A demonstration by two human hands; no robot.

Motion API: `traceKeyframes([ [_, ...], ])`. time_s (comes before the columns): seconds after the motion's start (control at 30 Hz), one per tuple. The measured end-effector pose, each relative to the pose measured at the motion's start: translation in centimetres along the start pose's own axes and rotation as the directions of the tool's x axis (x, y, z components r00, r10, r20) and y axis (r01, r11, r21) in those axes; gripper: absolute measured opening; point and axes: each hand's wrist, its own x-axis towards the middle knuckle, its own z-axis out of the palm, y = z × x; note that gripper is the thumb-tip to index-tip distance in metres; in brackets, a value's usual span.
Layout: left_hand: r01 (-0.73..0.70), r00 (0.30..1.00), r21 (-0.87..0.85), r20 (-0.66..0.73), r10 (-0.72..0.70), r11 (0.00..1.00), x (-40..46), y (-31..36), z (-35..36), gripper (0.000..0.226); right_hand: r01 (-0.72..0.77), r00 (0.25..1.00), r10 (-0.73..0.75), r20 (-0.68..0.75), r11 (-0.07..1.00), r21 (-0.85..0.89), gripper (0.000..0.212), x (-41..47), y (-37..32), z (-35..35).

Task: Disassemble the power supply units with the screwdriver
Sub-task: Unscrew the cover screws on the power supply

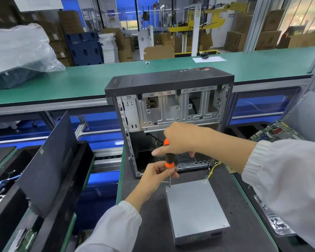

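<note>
A grey metal power supply unit lies flat on the dark work mat, in front of an open computer case. An orange and black screwdriver stands nearly upright with its tip on the unit's far left corner. My right hand wraps the top of the handle from above. Lower down, the fingers of my left hand pinch the handle's bottom end and the shaft. Yellow and black wires run from the unit's far side toward the case.
A black side panel leans at the left over a bin of parts. A green circuit board lies at the right. Behind the case runs a green conveyor bench with a plastic-wrapped item on its left.
</note>
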Motion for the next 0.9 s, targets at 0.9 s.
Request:
traceKeyframes([
  [0.9,-0.004,1.0,0.013,-0.03,0.004,1.0,0.0,0.4,0.1,0.013,0.123,0.988,-0.131,-0.078,0.987,-0.1,0.067,0.7,0.5,0.0],
])
